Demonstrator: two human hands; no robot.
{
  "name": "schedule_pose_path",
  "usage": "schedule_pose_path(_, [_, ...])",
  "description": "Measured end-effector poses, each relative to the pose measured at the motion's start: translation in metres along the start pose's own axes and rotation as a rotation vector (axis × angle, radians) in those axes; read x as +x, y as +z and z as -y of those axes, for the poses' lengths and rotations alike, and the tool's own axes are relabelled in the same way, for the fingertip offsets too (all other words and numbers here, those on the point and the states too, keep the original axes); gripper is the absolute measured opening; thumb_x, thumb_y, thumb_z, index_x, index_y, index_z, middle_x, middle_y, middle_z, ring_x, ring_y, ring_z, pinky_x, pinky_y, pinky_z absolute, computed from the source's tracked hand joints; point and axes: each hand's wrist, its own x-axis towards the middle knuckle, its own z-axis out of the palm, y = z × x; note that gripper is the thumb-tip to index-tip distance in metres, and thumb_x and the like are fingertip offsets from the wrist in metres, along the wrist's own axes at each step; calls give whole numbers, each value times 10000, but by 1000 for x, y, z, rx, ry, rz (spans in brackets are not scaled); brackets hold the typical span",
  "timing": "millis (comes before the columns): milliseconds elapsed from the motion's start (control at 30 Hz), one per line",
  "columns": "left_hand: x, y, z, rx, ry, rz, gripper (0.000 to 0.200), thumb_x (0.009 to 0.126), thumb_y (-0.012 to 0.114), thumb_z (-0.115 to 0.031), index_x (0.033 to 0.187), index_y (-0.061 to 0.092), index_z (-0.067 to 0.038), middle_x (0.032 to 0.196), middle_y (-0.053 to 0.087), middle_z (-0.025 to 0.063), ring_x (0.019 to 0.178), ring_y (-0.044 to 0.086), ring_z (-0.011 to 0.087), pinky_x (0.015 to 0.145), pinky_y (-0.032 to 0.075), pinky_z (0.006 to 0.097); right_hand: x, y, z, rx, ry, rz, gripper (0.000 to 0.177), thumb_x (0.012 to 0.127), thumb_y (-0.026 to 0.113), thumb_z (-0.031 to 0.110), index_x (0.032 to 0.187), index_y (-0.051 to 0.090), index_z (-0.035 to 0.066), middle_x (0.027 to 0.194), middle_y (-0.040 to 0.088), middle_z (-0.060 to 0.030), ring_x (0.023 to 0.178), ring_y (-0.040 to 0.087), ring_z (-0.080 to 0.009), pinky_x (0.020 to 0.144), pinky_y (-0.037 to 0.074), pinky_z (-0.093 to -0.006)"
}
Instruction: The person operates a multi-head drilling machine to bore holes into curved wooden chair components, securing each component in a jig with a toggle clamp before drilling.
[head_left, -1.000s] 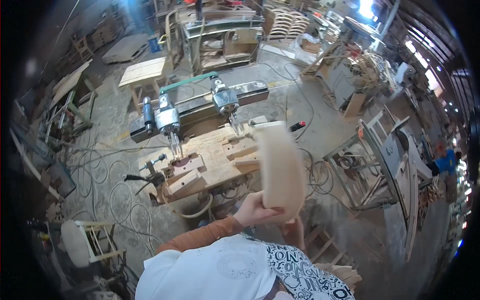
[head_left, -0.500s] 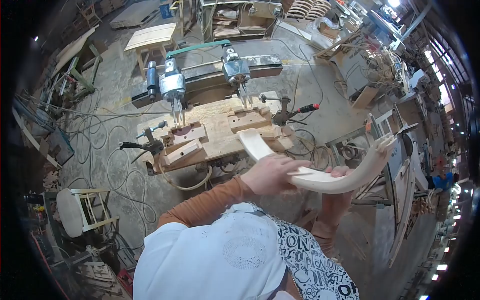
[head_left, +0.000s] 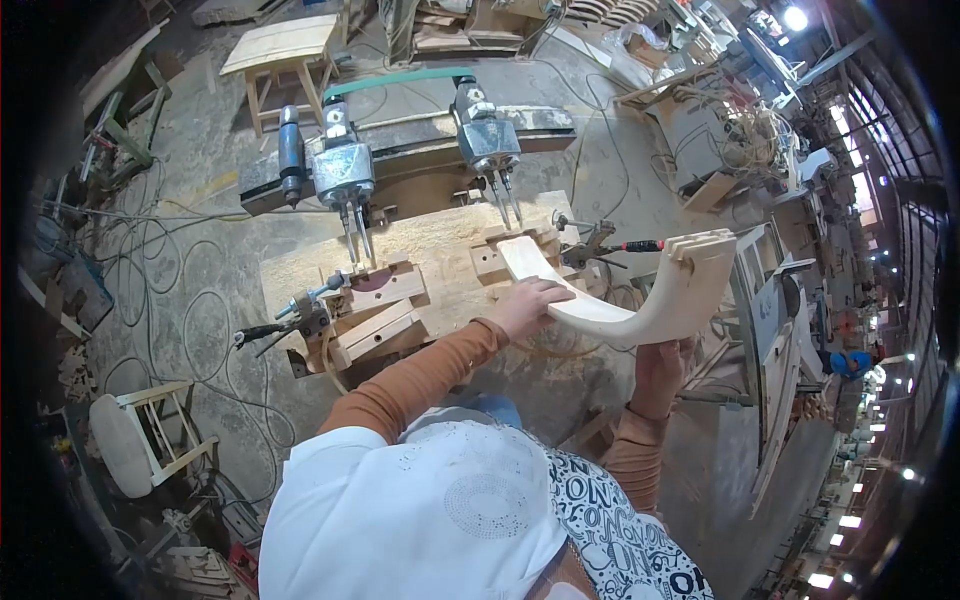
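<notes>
Possibly the curved wooden piece (head_left: pixel 625 318), clasped by left hand (head_left: pixel 528 305) and right hand (head_left: pixel 660 365), tips right of centre, overhanging the jig (head_left: pixel 430 250).

The fingertips of the right hand (head_left: pixel 658 368) are hidden behind the curved wooden piece (head_left: pixel 640 310).

Fisheye shop view, decent even light

Most of your light comes from the lamp (head_left: pixel 797 18) at top right and the row of lamps (head_left: pixel 851 521) down the right edge, and both blow out a bit. Your curved wood piece (head_left: pixel 640 310) is bright and sharp with only soft shadow under it. The edges bend hard into a black vignette, and the corners are smeary.
</notes>
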Motion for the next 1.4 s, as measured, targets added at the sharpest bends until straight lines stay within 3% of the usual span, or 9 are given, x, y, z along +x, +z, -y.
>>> schedule_pose_path(500, [20,10,26,-10,-1,-66,513,675,736,-45,1169,643,-150,1175,639,86,1089,598,291,965,486,394,22,8,-7,-104,86,-9,528,744,822,236,1137,555,7,983,606,-10,855,568,-103,753,466,-229])
schedule_pose_path(600, [20,6,26,-47,7,-66,497,687,752,-97,1169,642,-147,1157,646,102,1060,609,307,956,478,404,14,11,-7,-136,95,-161,544,752,807,224,1175,533,19,1028,592,-24,854,562,-101,749,465,-232])
schedule_pose_path(700, [22,4,26,-54,-7,-41,500,687,749,-103,1173,641,-144,1151,648,103,1052,612,311,955,477,406,11,4,-8,-112,106,-189,592,747,808,209,1225,508,30,1069,592,-44,885,578,-115,786,488,-254])
schedule_pose_path(767, [23,3,26,-55,3,-31,503,688,746,-96,1177,638,-142,1151,645,103,1054,609,311,954,479,406,6,-21,-15,-176,79,-29,755,830,737,271,1433,352,31,1348,497,-100,1216,528,-234,1023,451,-419])
schedule_pose_path(800, [24,2,27,-50,15,-31,507,689,742,-89,1182,635,-140,1150,642,103,1056,606,312,953,480,405,8,-13,-14,-177,82,-35,755,830,737,271,1433,352,31,1348,497,-100,1216,528,-234,1023,451,-419])
schedule_pose_path(967, [26,-1,28,-76,4,25,581,666,721,-15,1223,611,-140,1194,607,101,1108,573,308,960,485,400,22,7,-18,-540,-23,-96,242,996,473,289,1078,508,64,982,528,-61,962,526,-183,1063,395,-412])
schedule_pose_path(1067, [26,3,35,-94,32,46,641,640,704,31,1248,594,-141,1217,587,95,1136,554,308,965,484,402,24,-6,-26,-591,-72,-5,517,882,570,432,1220,468,55,995,540,-74,961,543,-204,1046,392,-475])
schedule_pose_path(1200, [24,4,38,-92,54,32,648,646,694,42,1258,585,-141,1204,576,98,1137,544,308,971,471,407,30,17,-33,-363,-183,53,245,935,515,382,941,444,148,834,486,-24,842,473,-152,1085,313,-433])
schedule_pose_path(1400, [30,2,48,-206,29,82,605,695,671,27,1268,581,-144,1209,560,111,1157,520,315,965,457,393,37,-35,-43,-215,-206,314,119,954,518,262,875,495,176,834,590,-21,834,521,-163,1049,282,-437])
